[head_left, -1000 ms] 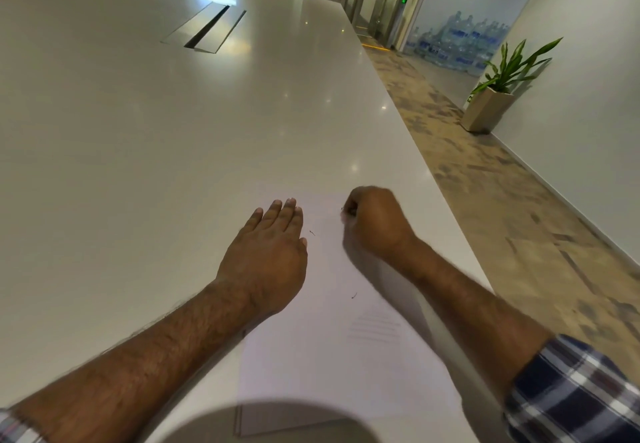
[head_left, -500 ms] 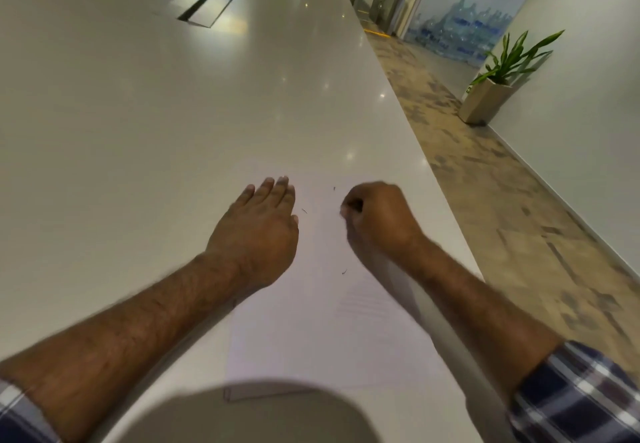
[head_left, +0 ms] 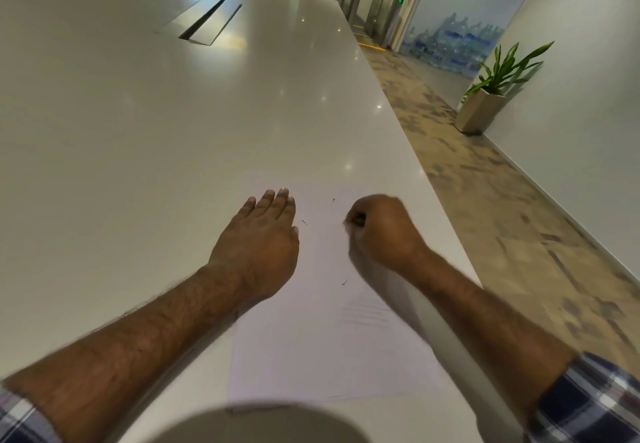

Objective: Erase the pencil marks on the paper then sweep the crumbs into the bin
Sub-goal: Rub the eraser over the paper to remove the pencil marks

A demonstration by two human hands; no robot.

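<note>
Stretched away from the camera: a long, glossy white table [head_left: 145, 137], with a metal cable hatch [head_left: 202, 21] set flush in its far half. Off to the right, patterned carpet [head_left: 502, 200], a potted plant [head_left: 491, 96] against the wall, turnstile gates [head_left: 377, 6] with green lights further back. Lay flat near the table's right edge, close to the camera: the white paper [head_left: 311, 345], faint ruled pencil marks [head_left: 365, 314] in its right half. Spread flat along the sheet's left edge: the left hand [head_left: 258, 248], fingers straight and together, palm down, gripping nothing, pressed partly on the paper and partly on the table. Planted on the sheet's upper right part: the right hand [head_left: 384, 231], curled tight into a fist, knuckles up, something small and dark [head_left: 359, 220] just peeking out by the thumb, too blurred and too hidden to name. Impossible to tell whether that fist really had hold of an eraser or was simply clenched. Scattered on the paper between and below the two hands: a few tiny dark crumbs [head_left: 344, 282], one just beside the left thumb, one up near the top edge. Checked sleeve cuffs [head_left: 588, 404] rolled back at both forearms, low in the picture.
</note>
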